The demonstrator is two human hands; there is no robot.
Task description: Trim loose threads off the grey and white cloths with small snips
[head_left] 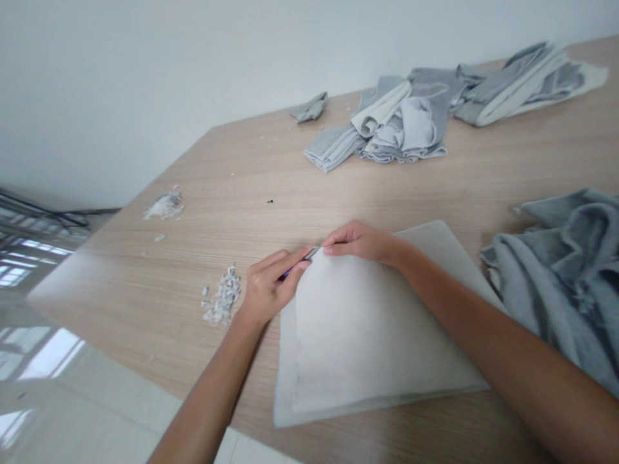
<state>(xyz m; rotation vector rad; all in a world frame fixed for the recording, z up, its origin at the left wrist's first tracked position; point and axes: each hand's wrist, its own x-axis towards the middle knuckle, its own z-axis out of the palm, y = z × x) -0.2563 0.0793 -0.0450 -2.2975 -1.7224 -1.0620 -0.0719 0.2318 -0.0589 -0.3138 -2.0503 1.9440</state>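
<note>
A flat pale grey fabric piece [367, 335] lies on the wooden table [271, 174] in front of me. My left hand [268, 287] is closed around a small tool with a purple handle and a metal tip [312, 253], pointed at the fabric's far corner. My right hand [360, 241] pinches that same corner, its fingertips touching the tool's tip. A small heap of white thread scraps [222, 299] sits just left of my left hand.
Folded grey cloths [391, 122] are piled at the back, more [522, 84] at the far right. A crumpled grey garment [565, 270] lies on the right. Another scrap pile [165, 205] sits near the table's left edge. Shiny floor lies below left.
</note>
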